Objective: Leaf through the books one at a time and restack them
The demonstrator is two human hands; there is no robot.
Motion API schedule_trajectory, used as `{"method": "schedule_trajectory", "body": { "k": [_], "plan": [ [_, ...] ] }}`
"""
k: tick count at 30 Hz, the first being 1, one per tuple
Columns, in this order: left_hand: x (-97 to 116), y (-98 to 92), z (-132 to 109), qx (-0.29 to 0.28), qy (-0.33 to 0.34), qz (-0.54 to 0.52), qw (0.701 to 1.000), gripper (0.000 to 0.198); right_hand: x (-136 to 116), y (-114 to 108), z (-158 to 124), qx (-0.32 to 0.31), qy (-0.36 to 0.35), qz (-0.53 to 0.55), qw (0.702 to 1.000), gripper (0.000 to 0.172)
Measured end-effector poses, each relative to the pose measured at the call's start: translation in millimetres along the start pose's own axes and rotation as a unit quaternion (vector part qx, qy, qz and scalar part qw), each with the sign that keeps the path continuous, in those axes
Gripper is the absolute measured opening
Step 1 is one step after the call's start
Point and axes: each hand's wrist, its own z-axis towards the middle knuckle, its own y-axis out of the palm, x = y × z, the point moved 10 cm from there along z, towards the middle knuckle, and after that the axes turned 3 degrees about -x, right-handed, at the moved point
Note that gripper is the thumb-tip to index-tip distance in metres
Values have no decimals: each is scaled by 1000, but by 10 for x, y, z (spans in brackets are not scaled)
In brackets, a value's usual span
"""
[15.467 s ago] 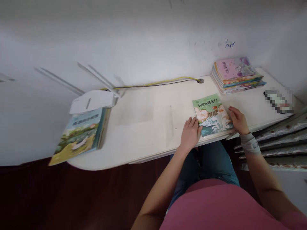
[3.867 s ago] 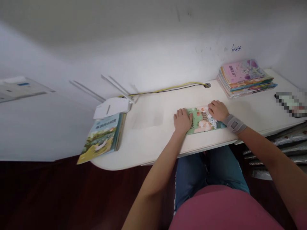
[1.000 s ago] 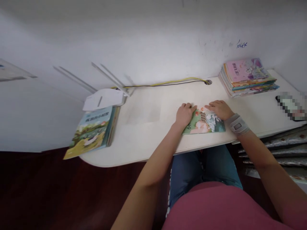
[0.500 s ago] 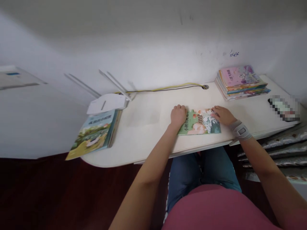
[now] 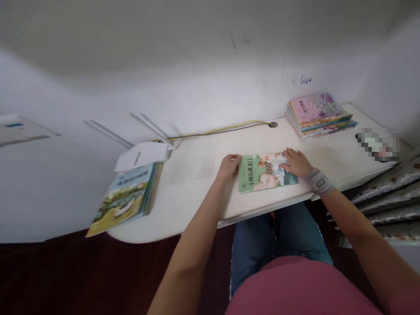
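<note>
A thin picture book (image 5: pixel 264 177) with a green, orange and white cover lies on the white desk (image 5: pixel 193 197) in front of me. My left hand (image 5: pixel 229 166) is at its left edge, fingers curled together with the tips at the cover's border. My right hand (image 5: pixel 297 162) rests palm down over the upper right part of the cover, its fingers stretched out and the thumb apart. A grey band with a small rectangular face (image 5: pixel 317 180) is round the right wrist. The cover's upper right corner is hidden under that hand.
At the back right is a stack of picture books (image 5: pixel 315 114); a blurred-out phone-like object (image 5: pixel 377 144) lies beside it. To the left, a white router (image 5: pixel 142 156) touches another book pile (image 5: pixel 123 197) overhanging the desk edge. Cables (image 5: pixel 226 129) run along the wall into a hole.
My left hand has slid left off the cover to the book's edge, uncovering more of the title. My right hand has flattened out on the cover. The whole view has shifted slightly.
</note>
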Motion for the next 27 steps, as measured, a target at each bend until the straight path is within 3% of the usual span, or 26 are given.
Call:
{"method": "schedule_trajectory", "body": {
  "k": [5,9,12,15,18,20,22,25,27],
  "plan": [
    [-248,237,-521,-106,-31,-163,980,32,-2,29,-12,-13,10,1,1000,66],
    [-210,228,-739,-85,-15,-310,947,35,73,-18,51,-19,-15,21,999,56],
    [-108,-6,-706,-35,14,-335,941,34,279,-91,125,8,21,37,999,46],
    [78,-258,-503,12,41,-372,927,29,418,-105,160,29,73,2,997,43],
    [443,-235,-173,38,81,-418,904,23,402,-73,168,30,87,-19,996,43],
    [763,29,77,32,98,-448,888,20,388,-61,169,31,90,-7,995,42],
    [1091,462,337,4,89,-470,878,19,395,-59,172,32,94,13,995,41],
    [1558,1155,716,-48,57,-464,882,11,424,-82,176,40,100,35,994,39],
    [1836,1476,962,-61,52,-428,900,7,428,-107,178,47,100,45,993,39]
  ]
}}
